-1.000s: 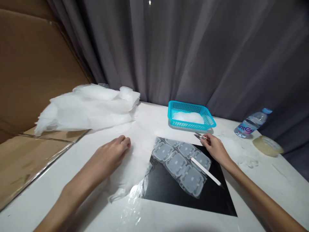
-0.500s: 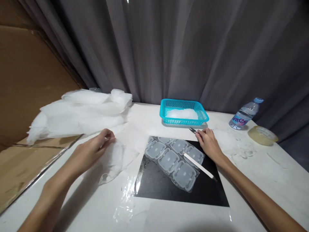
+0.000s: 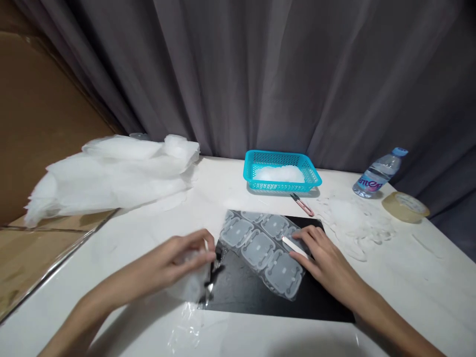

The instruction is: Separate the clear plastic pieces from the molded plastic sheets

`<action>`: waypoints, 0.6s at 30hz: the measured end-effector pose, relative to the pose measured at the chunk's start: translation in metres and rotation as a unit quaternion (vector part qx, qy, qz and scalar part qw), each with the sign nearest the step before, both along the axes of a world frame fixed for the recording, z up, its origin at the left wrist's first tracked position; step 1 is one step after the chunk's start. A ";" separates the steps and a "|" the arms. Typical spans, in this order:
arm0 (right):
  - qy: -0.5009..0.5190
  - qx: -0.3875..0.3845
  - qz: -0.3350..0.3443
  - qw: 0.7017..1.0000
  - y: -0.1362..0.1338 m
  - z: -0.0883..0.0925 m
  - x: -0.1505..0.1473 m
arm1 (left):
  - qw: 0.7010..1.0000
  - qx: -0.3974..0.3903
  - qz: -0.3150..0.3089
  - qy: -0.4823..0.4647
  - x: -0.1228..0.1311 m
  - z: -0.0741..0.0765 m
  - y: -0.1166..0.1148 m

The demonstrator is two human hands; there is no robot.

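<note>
**Room notes: grey curtain point(image 3: 219, 74) behind a white surface point(image 3: 219, 183)**

From my feed, the curtain fills the backdrop, hanging in deep vertical folds and running off the right of the view. It drops just behind the surface's far edge; contact I cannot confirm. At left I log a brown cardboard panel point(image 3: 40, 99), upright, with a lower cardboard section point(image 3: 40, 253) beside the surface. A shiny strip point(image 3: 70, 265) runs along that section's near edge. Light: soft and cool, giving small glints on the pale top. The curtain reads darkest in the folds near the cardboard and toward the upper right corner.
</note>
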State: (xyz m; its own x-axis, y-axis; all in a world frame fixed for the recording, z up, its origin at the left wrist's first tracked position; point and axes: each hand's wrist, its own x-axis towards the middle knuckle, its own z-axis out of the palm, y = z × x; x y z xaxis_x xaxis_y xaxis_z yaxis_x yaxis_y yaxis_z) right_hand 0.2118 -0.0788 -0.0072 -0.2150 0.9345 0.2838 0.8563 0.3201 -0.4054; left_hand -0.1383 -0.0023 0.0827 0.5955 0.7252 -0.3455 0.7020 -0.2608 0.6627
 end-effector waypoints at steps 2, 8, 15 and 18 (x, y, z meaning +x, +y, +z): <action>0.013 0.001 -0.005 1.000 -0.005 -0.004 -0.001 | 0.997 -0.050 -0.043 -0.026 0.017 -0.001 -0.007; 0.039 -0.001 0.001 0.999 -0.005 -0.008 -0.004 | 0.984 0.174 -0.008 0.036 0.068 -0.024 0.010; 0.075 0.046 -0.079 0.993 -0.003 -0.003 0.009 | 0.950 0.241 -0.082 0.180 0.108 -0.042 0.030; 0.082 0.077 -0.113 0.987 -0.001 0.003 0.017 | 0.962 0.208 -0.103 0.147 0.106 -0.035 0.033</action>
State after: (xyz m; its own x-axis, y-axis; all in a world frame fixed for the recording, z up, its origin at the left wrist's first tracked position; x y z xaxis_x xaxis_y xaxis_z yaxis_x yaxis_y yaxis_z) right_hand 0.2284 -0.0802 -0.0040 0.0540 0.8961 0.4406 0.8398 0.1980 -0.5055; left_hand -0.0321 0.0312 0.0474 0.6621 0.7147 -0.2255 0.7483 -0.6136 0.2521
